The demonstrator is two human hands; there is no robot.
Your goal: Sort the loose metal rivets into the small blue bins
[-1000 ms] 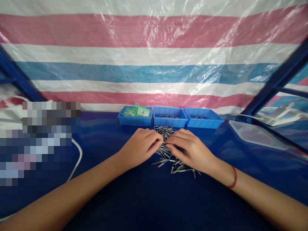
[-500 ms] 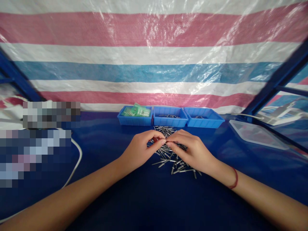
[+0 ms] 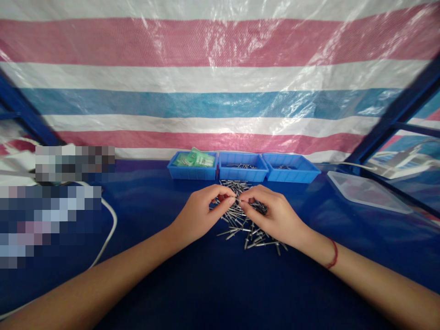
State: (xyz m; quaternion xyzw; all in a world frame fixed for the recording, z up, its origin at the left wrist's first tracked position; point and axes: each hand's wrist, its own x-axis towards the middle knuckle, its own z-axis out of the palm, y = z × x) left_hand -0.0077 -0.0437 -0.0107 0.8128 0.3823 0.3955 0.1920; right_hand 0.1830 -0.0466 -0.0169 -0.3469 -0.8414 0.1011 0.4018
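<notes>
Over a pile of metal rivets (image 3: 237, 224) on the blue table, my left hand (image 3: 208, 208) pinches with thumb and forefinger. My right hand (image 3: 271, 211) pinches too, its fingertips a small gap from the left ones. Something tiny and light lies between the two pinches, too small to make out. Behind the pile stand three blue bins: the left bin (image 3: 193, 173) holds green packets (image 3: 199, 158), while the middle bin (image 3: 243, 175) and the right bin (image 3: 294, 176) hold some loose metal pieces.
A clear plastic lid (image 3: 369, 192) lies at the right. White cable (image 3: 112, 220) runs down the left side, near a blurred-out area. Blue metal posts stand on both sides, with a striped sheet (image 3: 213, 105) behind the bins.
The fingertips of my two hands have moved slightly apart, opening a small gap between them. The rivets and bins look the same.
</notes>
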